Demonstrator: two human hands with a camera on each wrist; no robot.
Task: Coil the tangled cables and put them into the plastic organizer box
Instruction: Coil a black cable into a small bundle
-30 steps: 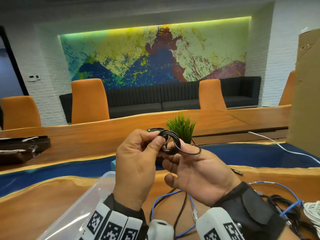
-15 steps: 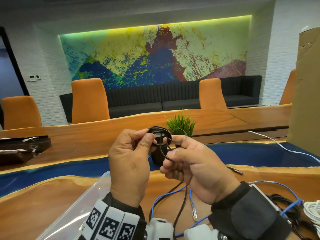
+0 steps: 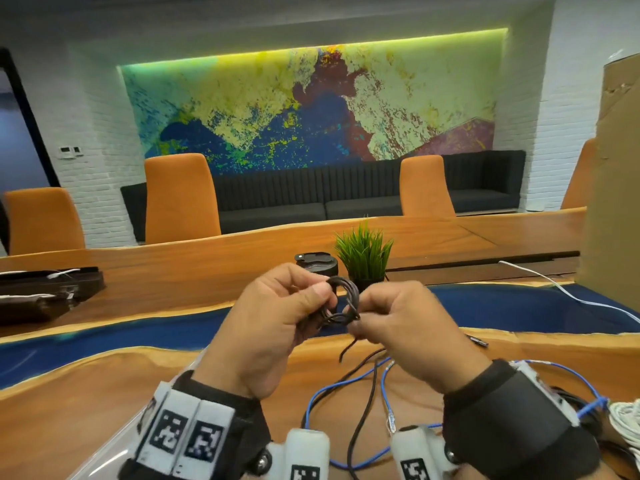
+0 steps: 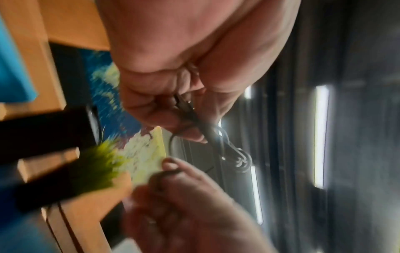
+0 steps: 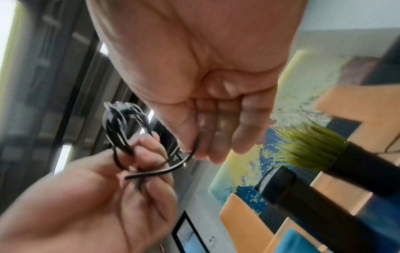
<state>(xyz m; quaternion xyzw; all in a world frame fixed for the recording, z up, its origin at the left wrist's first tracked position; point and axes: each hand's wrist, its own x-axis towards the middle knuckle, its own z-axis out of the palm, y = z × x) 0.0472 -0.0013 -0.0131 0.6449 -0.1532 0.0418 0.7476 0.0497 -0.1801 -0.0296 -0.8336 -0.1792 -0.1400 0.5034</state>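
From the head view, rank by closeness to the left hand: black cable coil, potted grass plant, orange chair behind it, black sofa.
1. black cable coil: held in the left hand.
2. potted grass plant: just beyond, right.
3. orange chair: across the table.
4. black sofa: against the wall.

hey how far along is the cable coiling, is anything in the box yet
Nearly done with one: a small black coil is wound, the left hand gripping it while the right hand pinches its loose tail. The visible bit of the plastic box shows nothing inside. Still on the table: blue cable, another black cable and a white bundle.
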